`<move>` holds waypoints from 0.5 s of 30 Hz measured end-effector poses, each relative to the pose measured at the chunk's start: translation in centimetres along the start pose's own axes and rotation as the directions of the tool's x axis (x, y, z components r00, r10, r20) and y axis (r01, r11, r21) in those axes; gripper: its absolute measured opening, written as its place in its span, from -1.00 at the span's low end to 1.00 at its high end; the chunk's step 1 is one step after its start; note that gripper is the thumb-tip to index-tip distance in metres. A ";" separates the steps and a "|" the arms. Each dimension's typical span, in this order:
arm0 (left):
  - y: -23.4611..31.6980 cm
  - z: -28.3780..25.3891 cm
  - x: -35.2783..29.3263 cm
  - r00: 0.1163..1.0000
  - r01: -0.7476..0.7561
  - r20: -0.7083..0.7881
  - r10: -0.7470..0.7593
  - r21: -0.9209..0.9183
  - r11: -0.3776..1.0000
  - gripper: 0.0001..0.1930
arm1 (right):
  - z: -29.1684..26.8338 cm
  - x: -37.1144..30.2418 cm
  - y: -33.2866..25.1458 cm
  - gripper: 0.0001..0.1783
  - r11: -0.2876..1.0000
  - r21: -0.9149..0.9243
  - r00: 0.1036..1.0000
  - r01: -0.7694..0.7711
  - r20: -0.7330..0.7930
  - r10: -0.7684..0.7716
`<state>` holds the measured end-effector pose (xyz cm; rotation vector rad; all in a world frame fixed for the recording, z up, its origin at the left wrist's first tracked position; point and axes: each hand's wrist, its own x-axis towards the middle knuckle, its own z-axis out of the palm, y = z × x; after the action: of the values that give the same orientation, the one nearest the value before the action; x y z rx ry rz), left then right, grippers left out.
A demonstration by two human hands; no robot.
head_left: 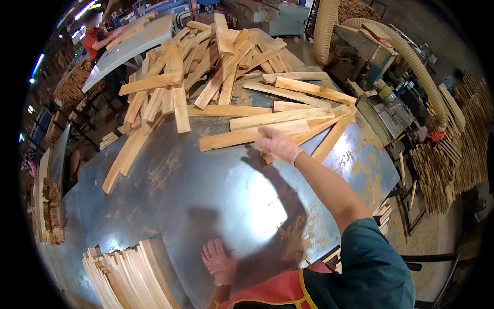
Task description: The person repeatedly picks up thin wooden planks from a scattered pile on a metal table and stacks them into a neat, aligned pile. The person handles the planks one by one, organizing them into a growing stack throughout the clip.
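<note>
My right hand (279, 144), in a thin pale glove, reaches out over the near edge of the wood pile. Its fingers are partly bent beside a long pale wooden board (231, 138); whether they touch it I cannot tell. A similar board (280, 119) lies just behind that one. Closer to my body, my left hand (219, 261), gloved too, rests with fingers spread on the grey metal tabletop (154, 206). Nothing is in it. To its left stands a row of stacked wooden strips (131, 275).
A large jumbled heap of boards (177, 77) covers the table's far side. Ribbed hoses (419, 62) and a machine (391, 116) stand at the right, near stacked wood (437, 177). At the far left a person (95, 41) works at another table (131, 49).
</note>
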<state>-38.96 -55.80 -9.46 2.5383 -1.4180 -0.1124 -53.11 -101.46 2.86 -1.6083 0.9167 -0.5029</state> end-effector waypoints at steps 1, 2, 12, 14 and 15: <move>-0.1 0.8 0.5 1.000 0.002 -0.020 -0.001 0.037 0.999 -0.16 | -1.2 0.8 2.7 -0.24 0.966 -0.258 0.999 -0.006 -0.045 -0.006; -0.9 1.7 0.7 0.999 -0.001 -0.042 0.004 0.072 0.997 -0.15 | -2.9 1.9 4.8 -0.21 0.866 -0.500 0.996 -0.024 -0.091 -0.026; 3.6 1.1 4.9 0.850 -0.034 -0.512 0.123 0.180 0.983 -0.27 | -20.7 15.2 6.5 -0.09 0.465 -0.841 0.951 -0.276 -0.309 0.003; 4.7 -0.4 5.7 0.898 -0.045 -0.424 0.118 0.177 0.983 -0.22 | -20.5 16.3 6.4 -0.08 0.425 -0.859 0.956 -0.286 -0.284 0.068; 5.1 -1.0 5.8 0.892 -0.064 -0.430 0.139 0.183 0.981 -0.23 | -19.8 16.5 5.9 -0.05 0.378 -0.895 0.972 -0.235 -0.217 0.091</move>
<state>-39.95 -63.09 -7.06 2.3893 -1.4097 0.5883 -59.64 -126.87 -0.36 -2.4639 1.6224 0.1446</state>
